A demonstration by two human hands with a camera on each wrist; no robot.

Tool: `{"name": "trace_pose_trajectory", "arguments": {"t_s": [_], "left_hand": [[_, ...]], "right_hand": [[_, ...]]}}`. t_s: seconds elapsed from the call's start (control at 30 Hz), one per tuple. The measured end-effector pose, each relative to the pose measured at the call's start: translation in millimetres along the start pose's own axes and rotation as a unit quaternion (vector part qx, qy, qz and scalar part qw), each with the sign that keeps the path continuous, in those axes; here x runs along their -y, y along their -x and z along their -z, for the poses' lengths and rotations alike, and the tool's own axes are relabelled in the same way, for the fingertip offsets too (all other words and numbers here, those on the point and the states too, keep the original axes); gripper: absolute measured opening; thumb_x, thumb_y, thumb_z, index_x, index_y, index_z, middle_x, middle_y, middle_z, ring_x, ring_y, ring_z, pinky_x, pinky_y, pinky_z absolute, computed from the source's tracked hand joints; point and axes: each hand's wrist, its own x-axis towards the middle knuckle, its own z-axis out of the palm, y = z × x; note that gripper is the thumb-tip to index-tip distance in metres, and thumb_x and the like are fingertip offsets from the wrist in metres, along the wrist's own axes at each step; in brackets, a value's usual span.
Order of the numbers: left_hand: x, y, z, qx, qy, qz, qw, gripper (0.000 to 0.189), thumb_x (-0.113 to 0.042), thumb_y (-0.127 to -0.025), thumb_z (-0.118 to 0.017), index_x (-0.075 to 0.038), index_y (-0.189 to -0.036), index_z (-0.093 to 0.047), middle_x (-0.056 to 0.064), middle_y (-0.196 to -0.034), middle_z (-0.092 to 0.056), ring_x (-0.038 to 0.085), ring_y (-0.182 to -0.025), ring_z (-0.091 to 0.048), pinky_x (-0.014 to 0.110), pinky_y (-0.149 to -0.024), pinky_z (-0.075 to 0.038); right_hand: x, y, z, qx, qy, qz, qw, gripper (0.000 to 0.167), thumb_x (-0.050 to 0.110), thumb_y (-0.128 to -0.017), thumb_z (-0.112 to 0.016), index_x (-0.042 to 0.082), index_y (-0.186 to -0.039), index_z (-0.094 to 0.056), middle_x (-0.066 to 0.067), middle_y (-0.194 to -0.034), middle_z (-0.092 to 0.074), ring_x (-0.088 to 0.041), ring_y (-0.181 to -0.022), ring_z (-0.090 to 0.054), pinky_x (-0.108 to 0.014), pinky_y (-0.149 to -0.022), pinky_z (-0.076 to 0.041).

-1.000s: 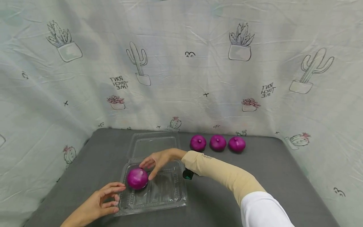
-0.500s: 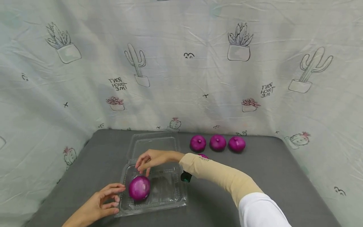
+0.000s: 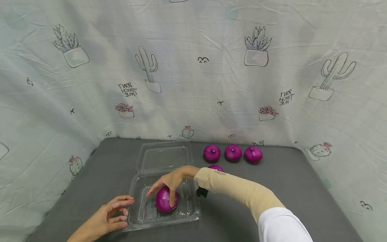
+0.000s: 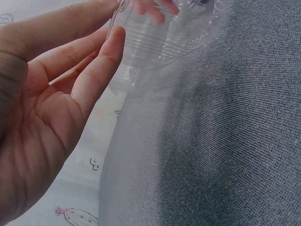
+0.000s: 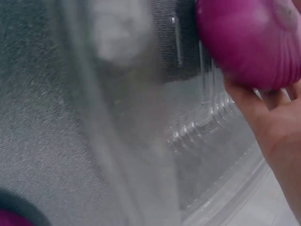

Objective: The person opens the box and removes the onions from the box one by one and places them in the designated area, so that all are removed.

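Note:
A red onion lies in the base of a clear plastic clamshell box, and my right hand grips it from above, thumb across the near side. In the right wrist view the onion sits against the fingers of my right hand. My left hand is at the box's left edge, fingertips right at the rim. From the left wrist view, the fingers of my left hand are extended toward the plastic wall.
The box's lid is folded back, away from me. Three onions stand in a row at the back, the middle one beside two others. Another onion is partly hidden by my right sleeve. A patterned curtain surrounds the grey table.
The onion in the box has shifted right, and my right hand has moved from behind it to around it. My left hand has stayed at the rim.

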Motion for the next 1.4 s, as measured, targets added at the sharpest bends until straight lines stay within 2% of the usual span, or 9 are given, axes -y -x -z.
{"name": "trace_pose_trajectory", "arguments": {"t_s": [0.17, 0.27, 0.5, 0.63, 0.73, 0.83, 1.1, 1.3, 1.4], "left_hand": [[-1.5, -2.6, -1.9, -0.003, -0.013, -0.004, 0.9999, 0.052, 0.004, -0.092, -0.059, 0.012, -0.138, -0.036, -0.020, -0.135, -0.039, 0.005, -0.099, -0.051, 0.024, -0.083, -0.050], [-2.3, -3.5, -2.4, -0.004, -0.013, -0.003, 0.9999, 0.054, 0.005, -0.091, -0.059, 0.016, -0.137, -0.033, -0.019, -0.134, -0.040, 0.003, -0.100, -0.051, 0.023, -0.083, -0.050], [-2.5, -2.8, -2.3, -0.001, -0.011, -0.011, 0.9999, 0.051, 0.005, -0.092, -0.057, 0.010, -0.138, -0.037, -0.019, -0.135, -0.039, 0.004, -0.101, -0.050, 0.024, -0.083, -0.050], [-3.0, -2.2, -1.7, -0.007, -0.009, 0.003, 0.9999, 0.051, 0.004, -0.092, -0.057, 0.011, -0.139, -0.036, -0.020, -0.135, -0.039, 0.004, -0.100, -0.050, 0.025, -0.083, -0.050], [-2.8, -1.7, -1.5, -0.014, -0.014, 0.018, 0.9996, 0.053, 0.002, -0.092, -0.059, 0.013, -0.139, -0.035, -0.022, -0.134, -0.040, 0.003, -0.099, -0.050, 0.024, -0.084, -0.049], [-2.3, -0.8, -1.5, -0.016, -0.029, 0.014, 0.9994, 0.053, 0.001, -0.092, -0.059, 0.013, -0.138, -0.035, -0.022, -0.134, -0.039, 0.004, -0.098, -0.051, 0.024, -0.084, -0.049], [-0.4, -0.8, -2.3, -0.011, -0.041, -0.011, 0.9990, 0.053, 0.004, -0.091, -0.060, 0.014, -0.136, -0.036, -0.020, -0.136, -0.039, 0.003, -0.098, -0.051, 0.024, -0.083, -0.050], [-1.6, -1.6, -2.9, -0.015, -0.035, 0.009, 0.9992, 0.052, 0.002, -0.092, -0.059, 0.014, -0.137, -0.036, -0.023, -0.134, -0.040, 0.003, -0.098, -0.051, 0.024, -0.083, -0.050], [-1.5, -1.1, -2.9, -0.014, -0.033, 0.015, 0.9992, 0.052, 0.002, -0.092, -0.059, 0.014, -0.137, -0.036, -0.024, -0.133, -0.039, 0.002, -0.099, -0.050, 0.024, -0.084, -0.049]], "right_hand": [[-4.5, 9.5, -1.0, 0.013, 0.027, -0.049, 0.9984, 0.095, -0.013, -0.067, -0.080, 0.012, -0.148, -0.036, 0.000, -0.147, -0.040, -0.001, -0.123, -0.041, -0.020, -0.096, -0.039], [-7.0, 15.5, -2.8, 0.016, 0.020, -0.063, 0.9977, 0.100, -0.015, -0.065, -0.080, 0.015, -0.149, -0.035, 0.003, -0.144, -0.039, -0.002, -0.121, -0.042, -0.022, -0.095, -0.040], [-9.9, 19.5, -10.7, 0.007, 0.004, -0.034, 0.9994, 0.101, -0.018, -0.067, -0.078, 0.013, -0.151, -0.030, -0.004, -0.148, -0.034, -0.005, -0.124, -0.040, -0.023, -0.096, -0.040], [-10.4, 19.4, -15.0, 0.003, 0.021, -0.024, 0.9995, 0.102, -0.020, -0.065, -0.077, 0.013, -0.150, -0.032, -0.002, -0.149, -0.033, -0.004, -0.127, -0.036, -0.022, -0.096, -0.039], [-11.3, 18.5, -18.8, 0.006, 0.035, -0.016, 0.9993, 0.096, -0.019, -0.065, -0.078, 0.012, -0.147, -0.036, 0.000, -0.146, -0.037, -0.003, -0.126, -0.037, -0.021, -0.095, -0.040], [-13.6, 17.4, -22.4, 0.002, 0.043, 0.002, 0.9991, 0.088, -0.014, -0.067, -0.080, 0.009, -0.142, -0.040, -0.001, -0.141, -0.041, -0.002, -0.122, -0.040, -0.020, -0.094, -0.040], [-16.6, 29.4, -16.9, -0.082, 0.002, 0.033, 0.9961, 0.078, -0.008, -0.069, -0.082, 0.010, -0.135, -0.047, 0.005, -0.127, -0.049, -0.003, -0.112, -0.049, -0.024, -0.091, -0.045], [-8.5, 49.0, -3.5, -0.139, -0.012, 0.078, 0.9872, 0.078, -0.006, -0.068, -0.083, 0.009, -0.135, -0.046, 0.002, -0.131, -0.048, -0.006, -0.116, -0.049, -0.028, -0.093, -0.046], [-4.6, 58.9, 0.7, -0.160, -0.014, 0.085, 0.9834, 0.077, -0.004, -0.068, -0.084, 0.010, -0.135, -0.047, 0.001, -0.129, -0.051, -0.008, -0.115, -0.051, -0.029, -0.093, -0.046]]}}
